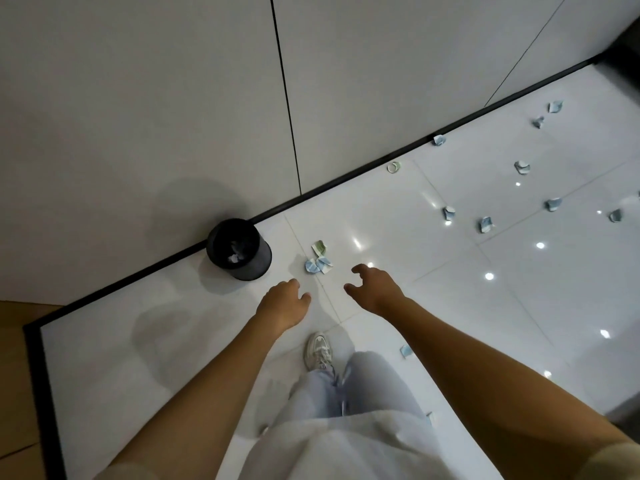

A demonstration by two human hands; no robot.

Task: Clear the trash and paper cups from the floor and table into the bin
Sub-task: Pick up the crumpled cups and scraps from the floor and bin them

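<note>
Both hands, left hand (284,303) and right hand (374,285), empty, loosely curled, above crumpled cups (318,264); bin (239,249) beside; print seemingly unreadable.

Likely an office or lobby corridor: glossy white floor tiles (398,220) (ceiling-spotlight reflections), grey panelled wall (138,98).

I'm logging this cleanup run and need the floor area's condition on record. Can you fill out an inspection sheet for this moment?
Surface: glossy white tiled floor, ceiling lights reflected.
Job's things: black bin by the wall, crumpled paper inside; blue scraps and a green scrap beside it.
Clutter: more crumpled scraps spread to the right, e.g..
Hands: left hand and right hand empty, fingers loosely curled.
Cables: nothing seen.
Surroundings: grey wall panels, black skirting.
</note>
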